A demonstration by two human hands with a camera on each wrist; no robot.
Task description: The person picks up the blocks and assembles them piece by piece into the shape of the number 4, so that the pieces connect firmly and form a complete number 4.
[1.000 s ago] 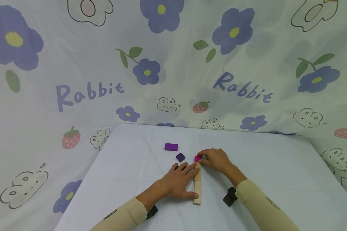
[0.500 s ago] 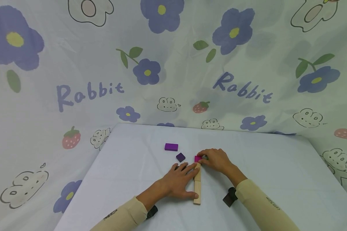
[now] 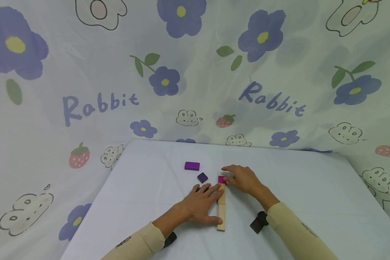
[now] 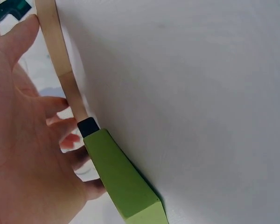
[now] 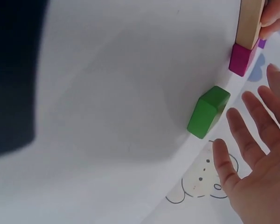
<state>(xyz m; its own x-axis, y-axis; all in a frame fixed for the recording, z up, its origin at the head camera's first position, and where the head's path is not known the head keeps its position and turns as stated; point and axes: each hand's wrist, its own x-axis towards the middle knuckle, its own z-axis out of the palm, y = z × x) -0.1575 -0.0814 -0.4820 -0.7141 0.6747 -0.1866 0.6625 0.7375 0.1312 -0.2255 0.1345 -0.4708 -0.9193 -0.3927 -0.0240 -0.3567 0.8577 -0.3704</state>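
Two wooden blocks (image 3: 221,216) lie end to end in a row, with a magenta cube (image 3: 221,179) at the far end. My left hand (image 3: 198,206) spreads beside the row, its thumb and forefinger touching the blocks' side. My right hand (image 3: 243,178) has its fingers spread and relaxed, thumb close to the magenta cube in the head view. In the right wrist view a green block (image 5: 207,112) stands near the right fingertips; the hand mostly hides it from the head camera. A light green block (image 4: 121,172) and a small dark block (image 4: 88,127) are beside the left fingers.
A purple rectangular block (image 3: 192,166) and a dark purple cube (image 3: 202,177) lie to the left of the row on the white-covered table (image 3: 305,187). A patterned cloth (image 3: 195,101) with flowers and rabbits hangs behind the table.
My right hand has let go of the magenta cube, its forefinger lifting away. The cube stays at the end of the row. The left hand has kept its place.
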